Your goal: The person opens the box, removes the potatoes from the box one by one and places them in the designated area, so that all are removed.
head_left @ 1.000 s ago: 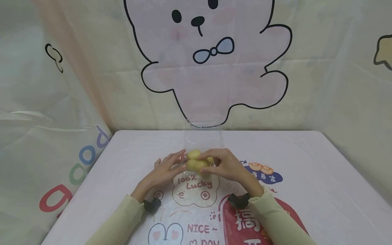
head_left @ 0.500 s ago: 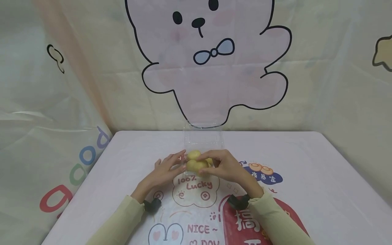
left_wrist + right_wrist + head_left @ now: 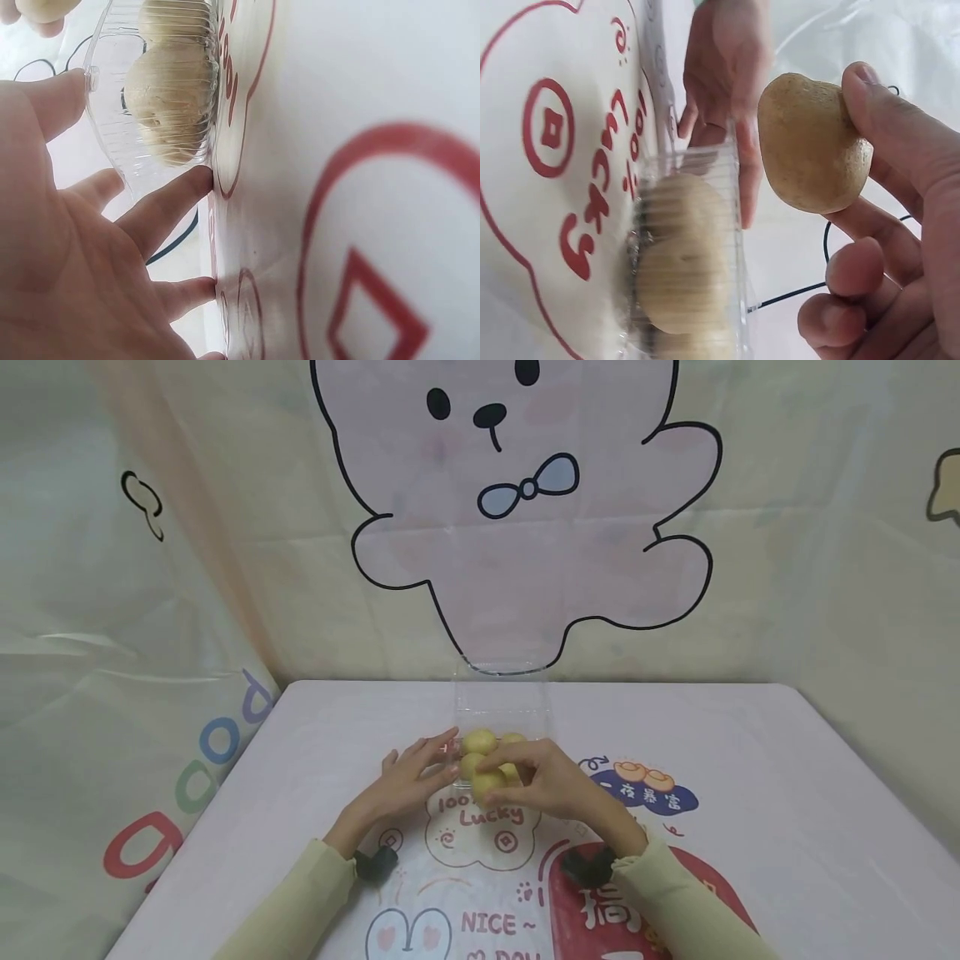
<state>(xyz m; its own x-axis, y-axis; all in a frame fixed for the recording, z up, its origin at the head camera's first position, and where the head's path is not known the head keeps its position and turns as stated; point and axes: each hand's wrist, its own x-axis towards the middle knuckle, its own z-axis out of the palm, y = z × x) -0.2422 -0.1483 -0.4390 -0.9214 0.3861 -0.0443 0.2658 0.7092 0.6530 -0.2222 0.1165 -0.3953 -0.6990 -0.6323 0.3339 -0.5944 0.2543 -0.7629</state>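
My right hand (image 3: pixel 553 783) pinches a small yellowish-brown potato (image 3: pixel 806 142) between thumb and fingers, raised beside a clear plastic clamshell box (image 3: pixel 739 300). Several more potatoes (image 3: pixel 478 742) lie inside the box, partly covered by the right hand in the head view. With fingers spread and fairly straight, my left hand (image 3: pixel 408 781) steadies the box's left side. In the left wrist view, its thumb is right at the rim and a fingertip meets the base, while potatoes (image 3: pixel 169 97) show through the ribbed wall.
The box's clear lid (image 3: pixel 502 695) stands raised at the back, towards the cartoon-printed curtain (image 3: pixel 495 568). Printed drawings and words mark the white tabletop (image 3: pixel 322 718). Black wrist bands (image 3: pixel 375 863) sit at both sleeve cuffs.
My right hand has drawn one potato up and towards me, off the others, so more potatoes show in the box. The left hand has stayed at the box's side.
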